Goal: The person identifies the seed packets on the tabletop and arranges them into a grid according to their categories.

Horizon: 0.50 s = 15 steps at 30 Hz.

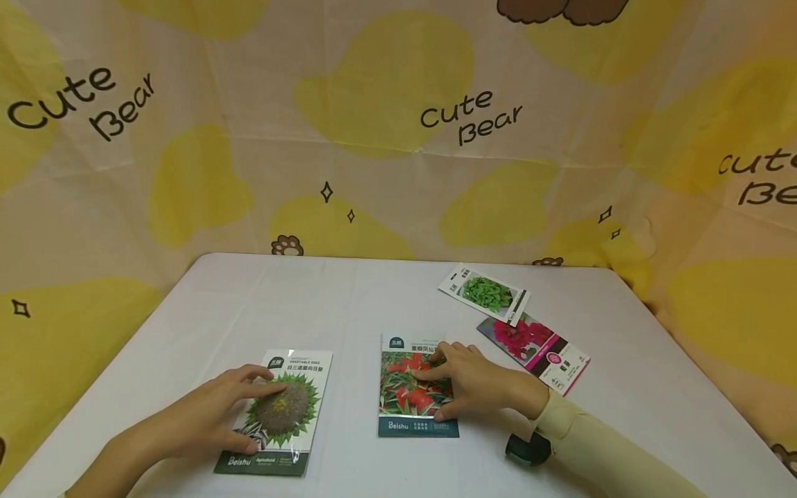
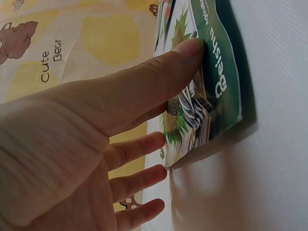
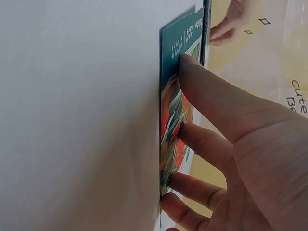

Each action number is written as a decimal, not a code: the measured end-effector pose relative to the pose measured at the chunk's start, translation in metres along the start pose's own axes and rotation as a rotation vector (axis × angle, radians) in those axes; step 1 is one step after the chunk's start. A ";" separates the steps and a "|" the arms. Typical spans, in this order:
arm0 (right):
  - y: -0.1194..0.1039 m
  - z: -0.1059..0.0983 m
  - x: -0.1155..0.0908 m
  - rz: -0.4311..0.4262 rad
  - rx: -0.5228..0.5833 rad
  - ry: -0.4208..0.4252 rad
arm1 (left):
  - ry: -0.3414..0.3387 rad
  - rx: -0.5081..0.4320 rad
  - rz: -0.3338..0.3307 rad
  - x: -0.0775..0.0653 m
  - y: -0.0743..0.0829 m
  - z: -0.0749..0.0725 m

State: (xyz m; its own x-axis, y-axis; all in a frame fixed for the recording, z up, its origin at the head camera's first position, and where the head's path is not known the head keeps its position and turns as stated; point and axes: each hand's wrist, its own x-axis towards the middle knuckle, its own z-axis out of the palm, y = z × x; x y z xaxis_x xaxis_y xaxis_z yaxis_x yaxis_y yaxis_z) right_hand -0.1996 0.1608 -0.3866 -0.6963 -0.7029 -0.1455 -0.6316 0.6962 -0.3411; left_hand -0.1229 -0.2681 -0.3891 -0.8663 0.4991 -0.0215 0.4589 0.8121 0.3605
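Note:
On the near left of the table lies a seed packet with a sunflower head (image 1: 299, 408) and a dark green band. My left hand (image 1: 212, 411) rests on it, index finger on the picture and thumb near the lower edge; in the left wrist view that thumb (image 2: 185, 50) touches the packet's front. A seed packet with red flowers (image 1: 395, 384) lies flat at the middle. Spread over its right side, my right hand (image 1: 479, 380) touches it with thumb and fingers. In the right wrist view the fingertips (image 3: 175, 180) lie on the packet's face.
Toward the back right, a seed packet with green leaves (image 1: 488, 294) overlaps a seed packet with magenta flowers (image 1: 529, 339). A small dark object (image 1: 528, 449) is at the right wrist. Behind the white table (image 1: 349, 297) hangs a yellow patterned cloth (image 1: 373, 97).

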 end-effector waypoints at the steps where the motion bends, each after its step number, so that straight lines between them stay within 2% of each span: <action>1: -0.001 0.000 0.000 -0.002 -0.001 -0.001 | -0.001 -0.001 -0.002 0.000 0.000 0.000; 15: -0.007 0.004 -0.003 -0.028 -0.007 -0.028 | 0.014 0.019 0.005 -0.001 0.000 0.000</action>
State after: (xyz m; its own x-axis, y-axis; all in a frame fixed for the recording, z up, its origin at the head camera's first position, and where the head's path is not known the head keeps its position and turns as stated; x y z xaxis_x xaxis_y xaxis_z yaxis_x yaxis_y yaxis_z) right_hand -0.1913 0.1576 -0.3872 -0.6686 -0.7258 -0.1617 -0.6530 0.6771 -0.3393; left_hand -0.1218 -0.2683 -0.3893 -0.8668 0.4986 -0.0064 0.4664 0.8154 0.3428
